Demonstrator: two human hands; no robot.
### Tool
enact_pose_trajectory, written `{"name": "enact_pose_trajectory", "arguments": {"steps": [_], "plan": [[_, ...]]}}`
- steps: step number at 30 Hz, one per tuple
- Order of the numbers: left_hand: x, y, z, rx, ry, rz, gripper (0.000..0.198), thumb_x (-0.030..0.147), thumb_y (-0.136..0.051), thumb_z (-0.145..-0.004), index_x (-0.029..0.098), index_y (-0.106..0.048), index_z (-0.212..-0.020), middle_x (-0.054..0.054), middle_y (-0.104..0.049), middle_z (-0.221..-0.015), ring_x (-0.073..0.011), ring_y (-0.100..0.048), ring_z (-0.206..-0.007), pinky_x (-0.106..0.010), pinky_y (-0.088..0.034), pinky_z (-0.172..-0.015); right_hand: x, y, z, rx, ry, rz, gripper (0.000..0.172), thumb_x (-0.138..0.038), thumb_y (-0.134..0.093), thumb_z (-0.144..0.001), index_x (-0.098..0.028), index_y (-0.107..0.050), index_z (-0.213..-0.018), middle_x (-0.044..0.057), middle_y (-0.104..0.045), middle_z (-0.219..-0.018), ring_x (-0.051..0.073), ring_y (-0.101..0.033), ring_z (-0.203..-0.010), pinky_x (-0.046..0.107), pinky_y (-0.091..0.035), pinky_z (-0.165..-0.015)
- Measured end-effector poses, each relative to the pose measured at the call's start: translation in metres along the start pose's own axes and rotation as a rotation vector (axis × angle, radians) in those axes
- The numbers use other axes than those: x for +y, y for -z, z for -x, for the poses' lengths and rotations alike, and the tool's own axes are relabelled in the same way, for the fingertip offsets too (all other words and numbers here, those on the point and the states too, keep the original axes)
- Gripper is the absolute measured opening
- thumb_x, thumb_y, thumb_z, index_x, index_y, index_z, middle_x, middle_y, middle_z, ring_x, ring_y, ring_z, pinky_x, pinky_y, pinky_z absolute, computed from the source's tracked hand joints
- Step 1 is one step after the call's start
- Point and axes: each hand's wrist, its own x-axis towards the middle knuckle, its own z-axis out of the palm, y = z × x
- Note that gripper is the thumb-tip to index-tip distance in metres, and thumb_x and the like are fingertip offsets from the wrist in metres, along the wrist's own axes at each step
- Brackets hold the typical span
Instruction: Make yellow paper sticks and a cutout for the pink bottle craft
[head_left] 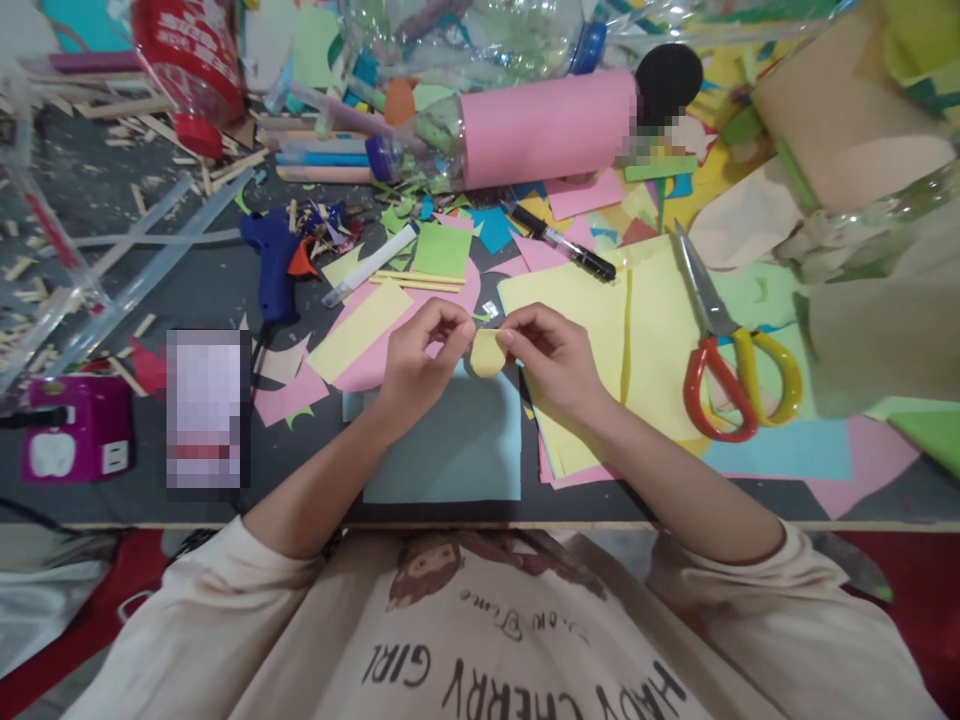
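Note:
A small yellow paper piece (489,354) with a rounded lower end is pinched between my two hands. My left hand (426,352) grips its left edge between thumb and fingertips. On the opposite edge, the thumb and forefinger of my right hand (553,352) are closed. Below the piece lies a light blue paper sheet (450,450) on the dark table. Yellow paper sheets (577,400) are stacked under and beside my right forearm. Left of my left hand are a yellow paper strip (360,330) and pink paper (360,375).
Scissors (724,345) with red and yellow handles lie at right, near a black marker (562,243). A blue glue gun (271,262) and a white marker (371,264) are at left. Behind stands clutter: a pink-wrapped bottle (547,128), a red-labelled bottle (187,60) and scattered paper scraps.

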Motion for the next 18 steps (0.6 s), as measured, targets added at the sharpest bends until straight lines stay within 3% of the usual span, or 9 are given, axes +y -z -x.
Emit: {"name": "enact_pose_trajectory", "arguments": {"steps": [9,14,18], "plan": [[-0.0013,0.0031,-0.0033,0.131,-0.015,0.103,0.041,0.059,-0.057,-0.085,0.020,-0.058,-0.078,0.000,-0.064,-0.067,-0.0089,-0.060,-0.055,-0.020,-0.051,-0.052,0.0031,0.0012,-0.0018,0.005,-0.027,-0.062,0.037,-0.056,-0.069,-0.078,-0.021,-0.057,-0.074,-0.005,-0.053,-0.060,0.009,-0.051,-0.054,0.026,-0.043,-0.053],[-0.0029,0.0045,-0.0054,0.133,0.004,0.092,0.037,0.055,-0.067,-0.079,0.018,-0.064,-0.082,-0.002,-0.070,-0.073,-0.0108,-0.066,-0.062,-0.023,-0.056,-0.061,0.0021,0.0011,-0.0026,0.014,-0.031,-0.081,0.039,-0.058,-0.070,-0.075,-0.021,-0.056,-0.073,-0.006,-0.053,-0.060,0.009,-0.051,-0.054,0.025,-0.044,-0.053],[-0.0015,0.0042,-0.0066,0.160,0.005,0.084,0.036,0.050,-0.077,-0.071,0.018,-0.061,-0.070,0.001,-0.065,-0.064,-0.0095,-0.062,-0.056,-0.021,-0.053,-0.054,0.0022,0.0016,-0.0031,0.004,-0.037,-0.115,0.039,-0.056,-0.071,-0.076,-0.021,-0.055,-0.074,-0.006,-0.052,-0.060,0.008,-0.051,-0.053,0.024,-0.044,-0.053]]}}
